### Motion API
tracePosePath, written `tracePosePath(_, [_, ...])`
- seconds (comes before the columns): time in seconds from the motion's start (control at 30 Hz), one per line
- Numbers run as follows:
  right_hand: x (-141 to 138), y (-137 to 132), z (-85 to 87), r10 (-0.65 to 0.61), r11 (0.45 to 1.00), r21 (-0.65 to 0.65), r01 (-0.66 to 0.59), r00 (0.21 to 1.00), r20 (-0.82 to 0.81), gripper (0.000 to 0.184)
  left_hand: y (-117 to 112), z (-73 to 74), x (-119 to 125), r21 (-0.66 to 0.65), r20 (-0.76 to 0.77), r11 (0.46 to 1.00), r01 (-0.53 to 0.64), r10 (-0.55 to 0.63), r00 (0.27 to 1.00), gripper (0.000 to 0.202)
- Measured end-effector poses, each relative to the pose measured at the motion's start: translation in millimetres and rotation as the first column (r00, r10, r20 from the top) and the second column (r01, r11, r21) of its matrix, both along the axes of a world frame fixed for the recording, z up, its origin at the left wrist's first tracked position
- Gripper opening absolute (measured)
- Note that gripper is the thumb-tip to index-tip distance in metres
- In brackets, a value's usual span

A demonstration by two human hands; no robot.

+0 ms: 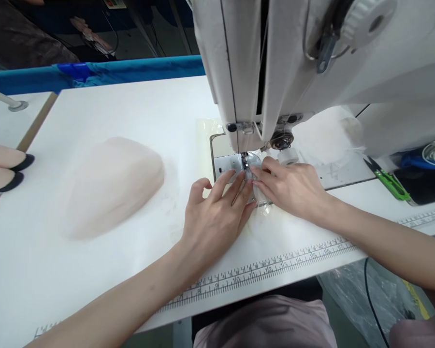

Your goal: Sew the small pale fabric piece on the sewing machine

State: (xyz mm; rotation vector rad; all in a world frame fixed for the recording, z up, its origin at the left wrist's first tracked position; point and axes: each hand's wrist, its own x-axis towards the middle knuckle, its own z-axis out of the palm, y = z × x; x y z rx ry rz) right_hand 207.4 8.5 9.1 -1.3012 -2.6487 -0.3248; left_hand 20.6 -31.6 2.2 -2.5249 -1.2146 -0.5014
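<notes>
A white sewing machine (304,63) stands at the back right of a white table (94,111). Both my hands rest at its needle and presser foot (245,162). My left hand (213,217) lies flat with fingers stretched out, pressing a small pale, sheer piece of fabric (263,200) onto the metal needle plate (223,164). My right hand (293,188) lies on the same piece from the right, its fingertips pressed together at the fabric beside the presser foot.
A stack of pale pink fabric pieces (108,183) lies on the table to the left. Green thread snips (391,181) and white cloth (329,137) sit to the right of the machine. A printed ruler (275,266) runs along the front edge.
</notes>
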Motion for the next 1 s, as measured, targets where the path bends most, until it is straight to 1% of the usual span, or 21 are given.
tracePosePath(0.13, [-0.4, 1.6, -0.4, -0.003, 1.000, 0.005, 0.003, 1.000, 0.012, 0.034, 1.8, -1.6, 1.7, 0.002, -0.007, 1.000, -0.011, 0.011, 1.000, 0.028])
tracePosePath(0.23, [-1.4, 2.2, -0.3, -0.014, 1.000, -0.010, 0.014, 1.000, 0.019, 0.035, 1.6, -1.6, 3.1, -0.028, 0.019, 1.000, -0.011, 0.011, 1.000, 0.029])
tracePosePath(0.33, [-2.0, 2.0, -0.6, -0.013, 1.000, 0.004, 0.013, 1.000, 0.025, 0.034, 1.1, -0.6, 4.0, -0.051, 0.048, 0.999, -0.003, 0.006, 0.999, 0.029])
tracePosePath(0.5, [-1.1, 1.0, -2.6, 0.003, 0.998, 0.063, -0.006, 0.999, 0.043, 0.033, 0.9, 0.1, 5.2, -0.040, 0.033, 0.999, -0.013, 0.014, 0.999, 0.028])
tracePosePath(0.63, [-0.4, 0.8, -3.0, 0.000, 0.998, 0.059, -0.003, 0.998, 0.058, 0.032, 1.3, -1.1, 5.1, -0.031, 0.015, 0.999, -0.024, 0.025, 1.000, 0.030])
tracePosePath(0.87, [-0.7, 3.3, -3.1, -0.033, 0.997, 0.074, 0.028, 0.997, 0.066, 0.037, 5.6, -2.2, 2.7, -0.063, 0.054, 0.997, -0.036, 0.040, 0.998, 0.032])
tracePosePath(1.0, [0.6, 4.4, -3.8, -0.036, 0.996, 0.089, 0.031, 0.998, 0.050, 0.034, 6.8, -3.2, 2.4, -0.047, 0.034, 0.998, -0.051, 0.053, 0.998, 0.034])
